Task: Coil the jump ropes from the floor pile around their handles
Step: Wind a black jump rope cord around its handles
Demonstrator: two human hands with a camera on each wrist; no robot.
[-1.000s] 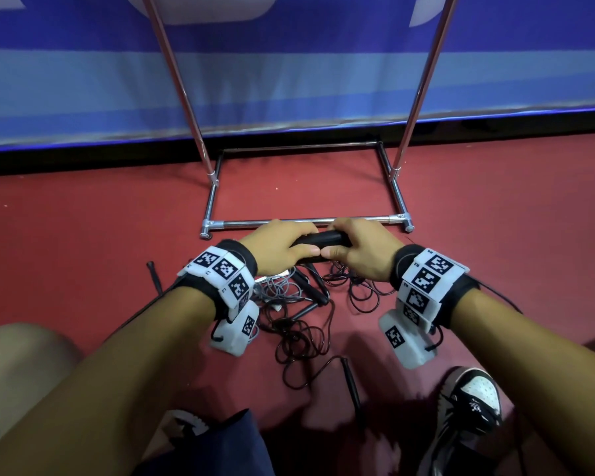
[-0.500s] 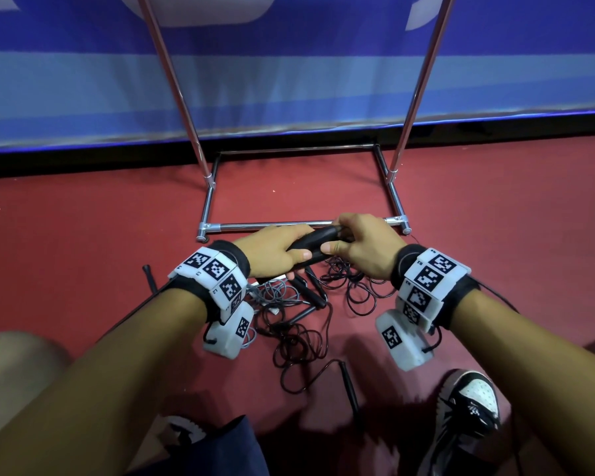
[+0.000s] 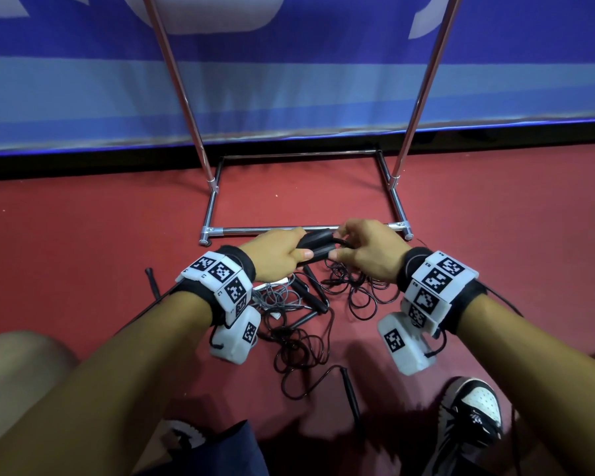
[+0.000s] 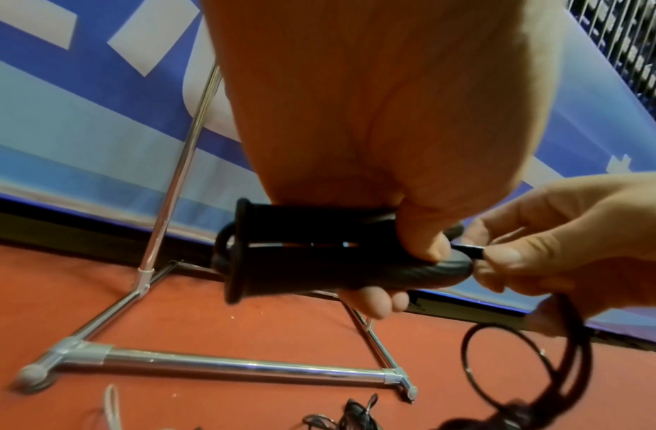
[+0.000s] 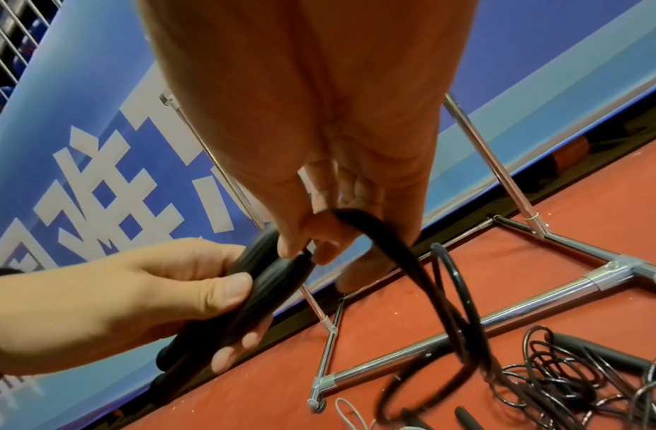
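Note:
My left hand (image 3: 282,250) grips two black jump rope handles (image 3: 315,243) side by side, held above the red floor. In the left wrist view the paired handles (image 4: 319,256) lie across the palm with their flared ends pointing left. My right hand (image 3: 364,249) pinches the black rope (image 5: 385,241) right at the handle tips (image 5: 282,270), and the cord hangs from it in loops (image 4: 521,357). Below both hands lies the tangled pile of black ropes (image 3: 303,331) with several loose handles (image 3: 349,389).
A chrome rack base (image 3: 289,230) stands on the floor just beyond my hands, its two poles (image 3: 176,84) rising before a blue banner (image 3: 289,80). My black-and-white shoe (image 3: 474,413) is at lower right, my knee at lower left.
Both hands have lifted the paired handles slightly up and away from the pile. My right hand has slid off the handles to pinch the rope at their tips.

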